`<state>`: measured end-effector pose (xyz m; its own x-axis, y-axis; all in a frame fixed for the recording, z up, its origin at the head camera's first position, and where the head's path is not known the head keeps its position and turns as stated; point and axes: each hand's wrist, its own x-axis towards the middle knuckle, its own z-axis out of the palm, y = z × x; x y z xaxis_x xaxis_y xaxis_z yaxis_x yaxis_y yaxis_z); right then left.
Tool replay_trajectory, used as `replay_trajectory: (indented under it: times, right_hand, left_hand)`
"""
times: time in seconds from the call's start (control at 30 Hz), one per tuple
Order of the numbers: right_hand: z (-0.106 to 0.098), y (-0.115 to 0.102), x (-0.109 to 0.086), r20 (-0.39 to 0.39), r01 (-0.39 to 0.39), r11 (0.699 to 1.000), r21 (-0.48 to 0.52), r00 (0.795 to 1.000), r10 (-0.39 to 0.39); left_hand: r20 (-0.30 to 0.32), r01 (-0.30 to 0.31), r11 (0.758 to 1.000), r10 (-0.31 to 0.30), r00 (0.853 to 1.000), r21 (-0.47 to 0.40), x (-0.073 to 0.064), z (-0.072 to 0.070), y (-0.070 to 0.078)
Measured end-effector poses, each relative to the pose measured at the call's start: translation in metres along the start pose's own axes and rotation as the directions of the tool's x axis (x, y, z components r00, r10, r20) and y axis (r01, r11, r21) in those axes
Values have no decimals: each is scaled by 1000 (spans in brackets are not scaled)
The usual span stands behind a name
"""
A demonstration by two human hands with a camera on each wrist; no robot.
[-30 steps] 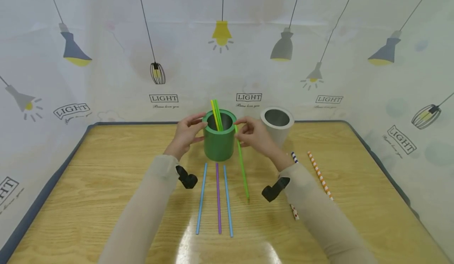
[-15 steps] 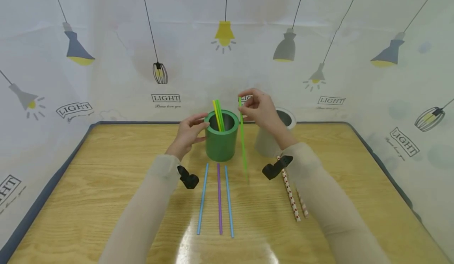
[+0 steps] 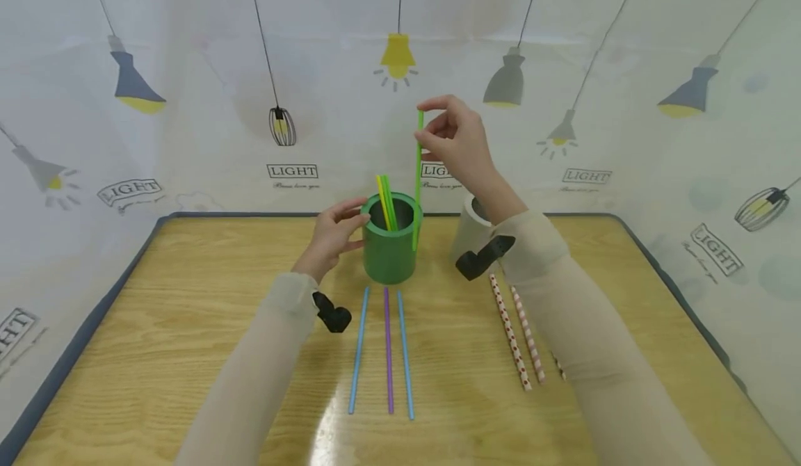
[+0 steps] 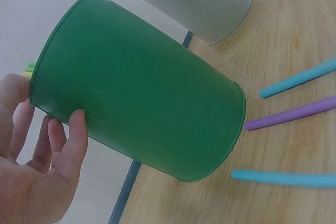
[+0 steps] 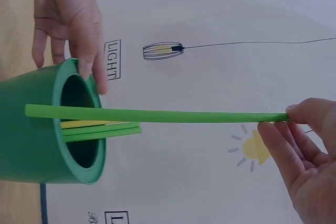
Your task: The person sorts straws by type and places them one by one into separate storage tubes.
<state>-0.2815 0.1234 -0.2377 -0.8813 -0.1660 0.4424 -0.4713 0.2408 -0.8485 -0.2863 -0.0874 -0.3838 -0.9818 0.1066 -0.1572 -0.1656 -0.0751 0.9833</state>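
My right hand [image 3: 459,135] pinches a green straw [image 3: 418,174] near its top end, between thumb and fingers. The straw hangs upright, its lower end in front of the right side of the green cup [image 3: 389,257] in the head view. In the right wrist view, that straw [image 5: 173,115] crosses the cup's mouth, its tip overlapping the outer wall. With thumb at the rim and fingers along the side, my left hand [image 3: 332,236] holds the upright green cup. Inside it lean a yellow straw [image 3: 380,198] and green straws [image 3: 390,205].
Two blue straws [image 3: 359,348] [image 3: 405,355] and a purple straw [image 3: 389,351] lie before the green cup. A white cup [image 3: 466,236] stands right, partly behind my forearm. Patterned straws [image 3: 510,334] lie right. A lamp-printed wall covering [image 3: 344,69] borders the table [image 3: 219,313].
My right hand has lifted the green straw from beside the green cup, bringing its lower end up and slightly left, level with the cup's side. The left hand stays on the cup.
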Motion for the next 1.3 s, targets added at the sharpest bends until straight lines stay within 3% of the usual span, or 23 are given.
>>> replay_trajectory:
  times: [0.1, 0.27, 0.37, 0.53, 0.7, 0.97, 1.3]
  right_hand:
    - [1, -20, 0, -27, 21, 1000, 4, 999, -21]
    - [1, -25, 6, -91, 44, 999, 7, 995, -43]
    - [3, -20, 11, -126, 59, 998, 3, 990, -58]
    - [7, 6, 23, -144, 41, 999, -12, 989, -42]
    - [12, 32, 24, -119, -8, 999, -54, 993, 1]
    - [22, 65, 11, -8, -43, 992, -115, 999, 42]
    - [39, 92, -2, 78, -90, 986, -140, 992, 101]
  left_hand:
    - [2, -4, 1000, 4, 1000, -6, 0, -1, 0]
    - [6, -6, 1000, 6, 1000, -3, 0, -1, 1]
    - [0, 0, 1000, 0, 1000, -2, 0, -1, 0]
    - [-6, 0, 1000, 0, 1000, 0, 2, -1, -1]
    - [-8, -3, 1000, 3, 1000, 1, 2, -2, -1]
    - [-14, -4, 1000, 4, 1000, -5, 1, -1, -2]
    - [-5, -9, 1000, 9, 1000, -15, 0, -1, -1]
